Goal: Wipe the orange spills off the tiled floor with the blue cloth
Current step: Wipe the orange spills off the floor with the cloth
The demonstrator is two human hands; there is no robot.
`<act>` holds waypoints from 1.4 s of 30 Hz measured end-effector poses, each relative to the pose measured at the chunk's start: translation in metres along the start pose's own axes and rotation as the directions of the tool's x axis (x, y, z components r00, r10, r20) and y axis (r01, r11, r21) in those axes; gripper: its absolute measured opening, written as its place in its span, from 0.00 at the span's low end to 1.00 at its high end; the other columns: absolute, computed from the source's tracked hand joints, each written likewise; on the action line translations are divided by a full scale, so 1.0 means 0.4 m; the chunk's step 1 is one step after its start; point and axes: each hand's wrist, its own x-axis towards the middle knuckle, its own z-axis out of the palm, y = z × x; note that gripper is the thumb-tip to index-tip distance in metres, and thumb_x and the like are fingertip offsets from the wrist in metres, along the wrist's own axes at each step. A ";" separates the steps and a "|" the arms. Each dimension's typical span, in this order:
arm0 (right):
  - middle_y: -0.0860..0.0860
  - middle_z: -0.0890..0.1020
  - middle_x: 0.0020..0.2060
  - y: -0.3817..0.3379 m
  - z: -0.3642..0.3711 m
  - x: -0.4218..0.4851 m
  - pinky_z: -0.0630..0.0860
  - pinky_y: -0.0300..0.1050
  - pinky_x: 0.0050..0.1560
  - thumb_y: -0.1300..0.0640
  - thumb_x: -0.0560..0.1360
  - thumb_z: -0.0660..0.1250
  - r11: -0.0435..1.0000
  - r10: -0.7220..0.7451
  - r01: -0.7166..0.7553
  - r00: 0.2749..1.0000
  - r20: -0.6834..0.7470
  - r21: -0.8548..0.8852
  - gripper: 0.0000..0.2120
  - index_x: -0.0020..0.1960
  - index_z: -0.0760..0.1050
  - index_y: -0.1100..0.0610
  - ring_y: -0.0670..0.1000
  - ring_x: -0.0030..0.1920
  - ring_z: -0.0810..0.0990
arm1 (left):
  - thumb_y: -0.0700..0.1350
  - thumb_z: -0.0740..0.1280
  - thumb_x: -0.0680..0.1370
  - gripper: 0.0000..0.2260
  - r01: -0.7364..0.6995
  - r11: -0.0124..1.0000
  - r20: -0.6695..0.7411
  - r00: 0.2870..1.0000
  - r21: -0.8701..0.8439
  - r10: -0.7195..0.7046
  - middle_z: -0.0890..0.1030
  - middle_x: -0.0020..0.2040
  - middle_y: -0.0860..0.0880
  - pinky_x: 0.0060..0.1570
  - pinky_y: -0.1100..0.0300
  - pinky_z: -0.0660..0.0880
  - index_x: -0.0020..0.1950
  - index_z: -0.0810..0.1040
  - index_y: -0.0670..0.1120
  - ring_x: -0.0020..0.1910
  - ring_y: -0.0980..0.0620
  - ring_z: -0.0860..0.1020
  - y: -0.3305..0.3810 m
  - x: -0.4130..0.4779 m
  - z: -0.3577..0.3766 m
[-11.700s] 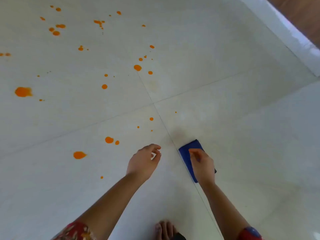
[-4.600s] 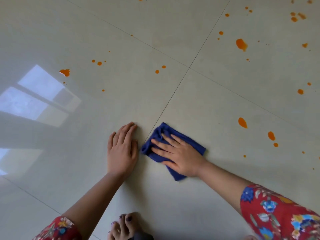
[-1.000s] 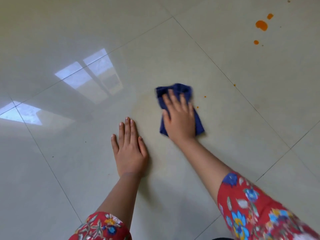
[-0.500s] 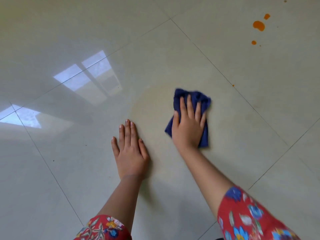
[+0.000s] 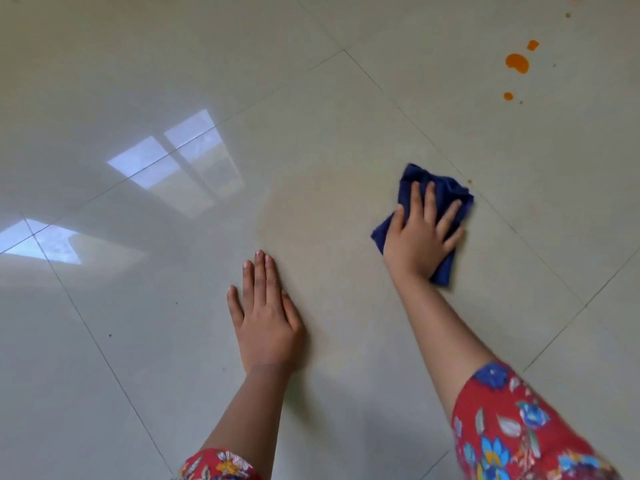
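My right hand [image 5: 420, 237], fingers spread flat, has slid the cloth [image 5: 446, 188] rightward across the floor [image 5: 346, 133], left hand [image 5: 266, 320] braced flat, fingers together, so this tile looks clean and the orange spills [image 5: 516, 63] farther right come next.

Crumpled blue cloth [image 5: 446, 192] lies flat on tiled floor [image 5: 346, 140], orange spills [image 5: 517, 63] well apart

Left hand [image 5: 266, 320] and right hand [image 5: 420, 237] are bare, as are the forearms. Left sleeve [image 5: 218, 465] and right sleeve [image 5: 519, 434] are red, flower-printed; the right shows blue, white and yellow blooms.
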 end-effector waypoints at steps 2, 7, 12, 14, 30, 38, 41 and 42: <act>0.42 0.54 0.78 -0.029 0.008 0.005 0.48 0.63 0.74 0.47 0.81 0.53 0.998 0.066 -0.066 0.998 0.016 0.009 0.25 0.78 0.56 0.44 0.57 0.78 0.48 | 0.49 0.44 0.79 0.27 -0.007 1.000 -0.006 1.000 0.007 0.007 0.46 0.79 0.56 0.75 0.53 0.40 0.79 0.48 0.49 0.78 0.56 0.46 -0.001 -0.001 0.004; 0.46 0.61 0.77 -0.256 0.041 -0.062 0.59 0.61 0.70 0.47 0.79 0.53 0.741 -0.669 0.670 0.733 0.119 0.041 0.26 0.76 0.60 0.46 0.58 0.75 0.59 | 0.46 0.50 0.78 0.28 -0.014 0.999 -0.069 0.998 -0.049 0.011 0.54 0.79 0.49 0.74 0.55 0.42 0.78 0.55 0.44 0.77 0.52 0.53 -0.004 0.005 0.006; 0.42 0.62 0.76 -0.083 0.026 -0.078 0.53 0.59 0.72 0.43 0.78 0.52 0.344 -0.922 0.934 0.317 0.221 0.094 0.25 0.75 0.62 0.42 0.54 0.76 0.59 | 0.45 0.51 0.77 0.29 0.011 0.991 -0.100 0.995 -0.133 -0.024 0.56 0.78 0.41 0.75 0.57 0.45 0.77 0.55 0.37 0.77 0.46 0.54 -0.009 0.004 0.009; 0.43 0.61 0.76 -0.075 0.025 0.026 0.56 0.63 0.71 0.43 0.78 0.50 0.625 -0.768 0.780 0.619 0.167 -0.015 0.25 0.75 0.61 0.42 0.55 0.76 0.59 | 0.45 0.51 0.78 0.28 0.000 0.994 -0.098 0.995 -0.114 -0.011 0.56 0.78 0.42 0.75 0.57 0.44 0.78 0.54 0.38 0.78 0.47 0.53 -0.007 0.005 0.007; 0.47 0.63 0.76 0.022 -0.023 0.022 0.57 0.60 0.71 0.44 0.78 0.49 0.859 -0.505 0.511 0.856 0.115 -0.036 0.27 0.76 0.61 0.47 0.58 0.73 0.64 | 0.51 0.51 0.78 0.29 -0.088 0.993 -0.032 0.996 -0.083 0.086 0.54 0.79 0.52 0.75 0.51 0.43 0.79 0.51 0.48 0.78 0.55 0.50 0.004 -0.002 -0.009; 0.44 0.59 0.76 0.324 -0.089 -0.101 0.56 0.56 0.71 0.46 0.80 0.50 0.727 -0.670 0.686 0.701 0.244 0.025 0.25 0.77 0.57 0.45 0.57 0.73 0.64 | 0.50 0.53 0.79 0.26 -0.245 0.960 -0.023 0.970 -0.134 0.244 0.57 0.78 0.55 0.76 0.51 0.49 0.78 0.58 0.52 0.78 0.58 0.50 -0.002 -0.010 -0.016; 0.46 0.60 0.77 0.233 -0.071 0.008 0.55 0.59 0.72 0.44 0.79 0.46 0.905 -0.410 0.424 0.894 0.178 -0.046 0.27 0.77 0.58 0.47 0.56 0.75 0.61 | 0.51 0.53 0.79 0.25 -0.305 0.945 -0.022 0.952 -0.114 0.305 0.58 0.78 0.55 0.76 0.53 0.49 0.77 0.60 0.52 0.78 0.57 0.51 -0.004 -0.013 -0.013; 0.46 0.59 0.77 0.188 -0.060 0.003 0.54 0.59 0.72 0.43 0.78 0.46 0.921 -0.372 0.386 0.911 0.176 -0.051 0.28 0.77 0.57 0.47 0.55 0.75 0.60 | 0.51 0.54 0.79 0.25 -0.337 0.936 -0.020 0.941 -0.105 0.337 0.59 0.78 0.55 0.76 0.53 0.49 0.77 0.61 0.52 0.78 0.57 0.52 -0.004 -0.015 -0.013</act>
